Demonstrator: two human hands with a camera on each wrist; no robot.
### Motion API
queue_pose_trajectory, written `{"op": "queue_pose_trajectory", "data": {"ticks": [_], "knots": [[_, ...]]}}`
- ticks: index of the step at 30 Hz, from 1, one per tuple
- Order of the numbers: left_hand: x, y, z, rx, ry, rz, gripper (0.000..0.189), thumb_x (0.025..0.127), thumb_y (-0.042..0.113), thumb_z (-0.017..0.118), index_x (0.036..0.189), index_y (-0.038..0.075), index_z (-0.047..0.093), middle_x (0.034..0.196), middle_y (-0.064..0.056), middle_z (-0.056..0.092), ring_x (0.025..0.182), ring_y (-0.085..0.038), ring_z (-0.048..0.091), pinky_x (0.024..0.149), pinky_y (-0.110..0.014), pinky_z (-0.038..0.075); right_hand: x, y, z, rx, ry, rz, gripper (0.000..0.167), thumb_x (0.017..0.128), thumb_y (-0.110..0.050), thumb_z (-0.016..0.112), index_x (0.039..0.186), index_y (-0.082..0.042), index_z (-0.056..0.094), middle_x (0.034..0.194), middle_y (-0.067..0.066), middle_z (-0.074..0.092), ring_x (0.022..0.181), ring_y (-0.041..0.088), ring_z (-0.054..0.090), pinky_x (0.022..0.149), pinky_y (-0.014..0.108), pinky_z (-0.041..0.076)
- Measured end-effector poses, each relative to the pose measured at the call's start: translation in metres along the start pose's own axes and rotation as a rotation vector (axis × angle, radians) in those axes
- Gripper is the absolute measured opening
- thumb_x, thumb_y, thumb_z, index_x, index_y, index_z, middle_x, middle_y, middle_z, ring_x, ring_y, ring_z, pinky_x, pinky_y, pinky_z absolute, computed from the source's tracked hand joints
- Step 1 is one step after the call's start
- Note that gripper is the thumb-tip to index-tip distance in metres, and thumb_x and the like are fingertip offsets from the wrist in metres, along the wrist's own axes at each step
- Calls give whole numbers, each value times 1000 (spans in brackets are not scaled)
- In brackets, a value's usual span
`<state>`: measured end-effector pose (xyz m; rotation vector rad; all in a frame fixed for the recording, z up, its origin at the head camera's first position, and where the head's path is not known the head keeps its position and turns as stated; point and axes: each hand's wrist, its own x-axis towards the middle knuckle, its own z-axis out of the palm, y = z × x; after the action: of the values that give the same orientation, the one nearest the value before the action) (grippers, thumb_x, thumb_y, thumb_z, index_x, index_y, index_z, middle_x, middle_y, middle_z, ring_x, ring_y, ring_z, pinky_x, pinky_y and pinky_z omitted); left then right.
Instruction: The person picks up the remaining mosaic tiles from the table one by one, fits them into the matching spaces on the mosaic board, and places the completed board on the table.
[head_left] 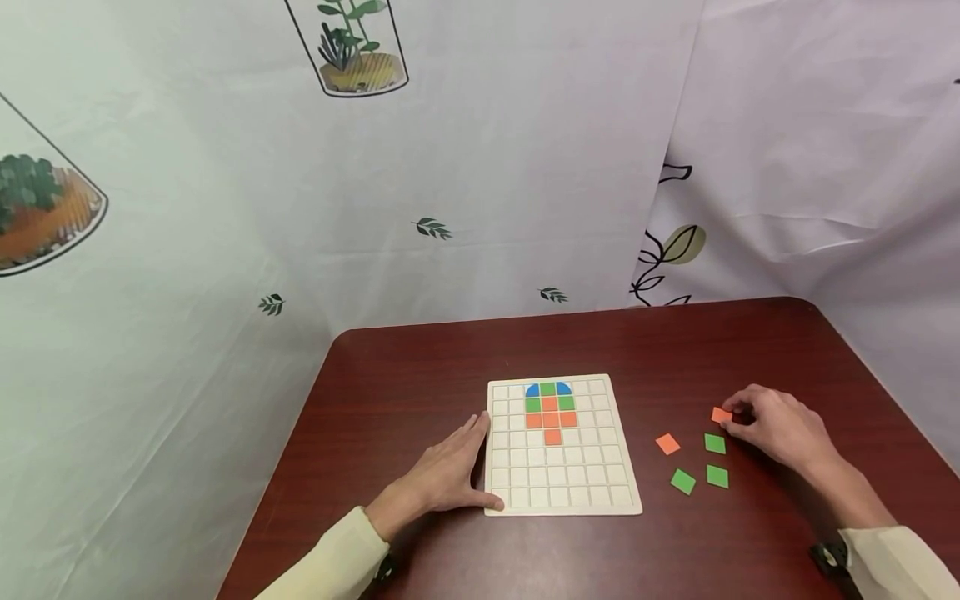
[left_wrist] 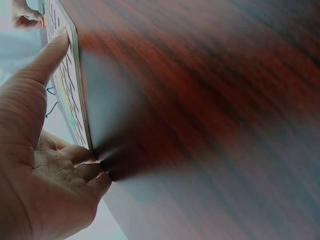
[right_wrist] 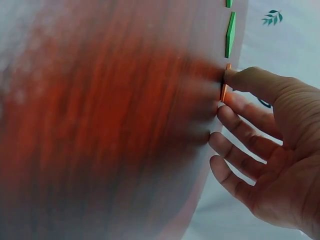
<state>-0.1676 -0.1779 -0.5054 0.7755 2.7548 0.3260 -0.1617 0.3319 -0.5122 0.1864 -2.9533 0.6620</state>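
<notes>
A white grid board (head_left: 525,457) lies on the table with blue, green and orange pieces set in its upper squares. My left hand (head_left: 448,468) rests at its left side, thumb on the near corner and straight fingers along the edge; the left wrist view shows the thumb (left_wrist: 61,37) on the board's face. To the right of the board, my right hand (head_left: 783,429) pinches an orange square tile (head_left: 721,415) between thumb and fingertips, close over the table. Near it lie another orange tile (head_left: 667,444) and several green tiles (head_left: 715,443).
The dark red wooden table (head_left: 405,375) has rounded far corners. Behind it and along the left hangs a pale cloth (head_left: 480,167) printed with plants and leaves. Dark bands show at both wrists below light sleeves (head_left: 333,560).
</notes>
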Motion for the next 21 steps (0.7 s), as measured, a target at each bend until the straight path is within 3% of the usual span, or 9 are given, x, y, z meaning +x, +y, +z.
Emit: {"op": "queue_pose_trajectory", "data": {"ticks": [21], "knots": [[1,-1,1,11,-1,12,135,77,70,86,169,1,16,175,-14,21,160,-30,25,116,-53,43,6,4,-11,32,-20,52,28,84,-14,88,106,-1,77,91,13,73,76,25,63,58,37,44]]}}
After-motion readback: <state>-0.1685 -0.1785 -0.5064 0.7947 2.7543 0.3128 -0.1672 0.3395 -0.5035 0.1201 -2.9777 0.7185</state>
